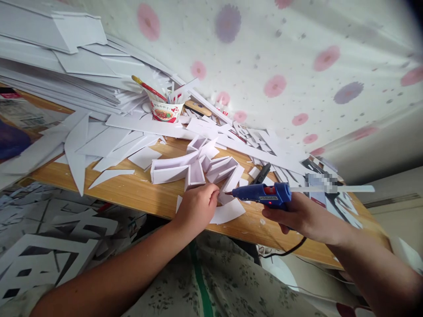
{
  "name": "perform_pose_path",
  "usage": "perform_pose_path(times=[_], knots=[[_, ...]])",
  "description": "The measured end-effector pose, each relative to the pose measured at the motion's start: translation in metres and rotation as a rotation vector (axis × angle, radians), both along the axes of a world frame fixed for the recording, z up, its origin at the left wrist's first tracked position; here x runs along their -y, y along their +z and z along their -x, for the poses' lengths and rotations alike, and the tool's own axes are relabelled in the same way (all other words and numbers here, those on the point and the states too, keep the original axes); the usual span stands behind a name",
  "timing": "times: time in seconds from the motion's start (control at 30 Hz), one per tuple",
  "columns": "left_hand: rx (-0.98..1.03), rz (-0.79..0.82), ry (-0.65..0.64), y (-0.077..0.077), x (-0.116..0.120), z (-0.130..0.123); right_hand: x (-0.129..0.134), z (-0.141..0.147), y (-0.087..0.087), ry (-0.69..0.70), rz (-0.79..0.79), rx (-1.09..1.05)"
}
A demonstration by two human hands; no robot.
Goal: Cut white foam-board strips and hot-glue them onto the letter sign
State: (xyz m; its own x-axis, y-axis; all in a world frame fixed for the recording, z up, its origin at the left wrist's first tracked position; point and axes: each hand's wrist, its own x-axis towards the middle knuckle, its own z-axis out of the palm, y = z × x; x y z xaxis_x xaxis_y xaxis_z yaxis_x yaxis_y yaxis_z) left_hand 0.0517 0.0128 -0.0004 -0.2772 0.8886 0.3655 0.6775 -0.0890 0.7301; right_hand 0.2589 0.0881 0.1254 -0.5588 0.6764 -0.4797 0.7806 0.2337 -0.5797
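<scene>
A white hollow shape with upright foam-board walls (172, 169) lies on the wooden table. My left hand (198, 204) is closed at its near edge, fingers pinched together; what they hold is hidden. In my right hand (292, 215) is a blue glue gun (261, 193), with a long white glue stick (357, 189) out of its back and a small red light lit. The gun's nozzle points left, close to the shape's wall and my left fingertips. A curved flat white piece (228, 212) lies just below the shape.
Stacked white boards (82, 66) fill the back left. A paper cup (166, 110) holds a brush and strips. White offcuts (122, 143) cover much of the wooden table (145, 191). A black tool (261, 174) lies behind the gun. The gun's cord hangs over the front edge.
</scene>
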Motion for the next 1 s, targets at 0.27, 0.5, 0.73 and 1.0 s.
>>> perform_pose_path(times=[0.27,0.5,0.73,1.0], knots=[[0.022,0.013,-0.034,0.002,0.001,0.002,0.037,0.003,-0.004,0.318,-0.543,0.006],[0.015,-0.002,-0.050,0.002,0.002,0.003,0.063,-0.010,-0.037,0.319,-0.676,0.025],[0.012,-0.010,-0.051,0.000,0.002,0.004,0.064,-0.009,-0.053,0.257,-0.751,-0.084],[-0.002,-0.034,-0.038,-0.001,0.001,0.004,0.066,-0.005,-0.070,0.232,-0.796,-0.081]])
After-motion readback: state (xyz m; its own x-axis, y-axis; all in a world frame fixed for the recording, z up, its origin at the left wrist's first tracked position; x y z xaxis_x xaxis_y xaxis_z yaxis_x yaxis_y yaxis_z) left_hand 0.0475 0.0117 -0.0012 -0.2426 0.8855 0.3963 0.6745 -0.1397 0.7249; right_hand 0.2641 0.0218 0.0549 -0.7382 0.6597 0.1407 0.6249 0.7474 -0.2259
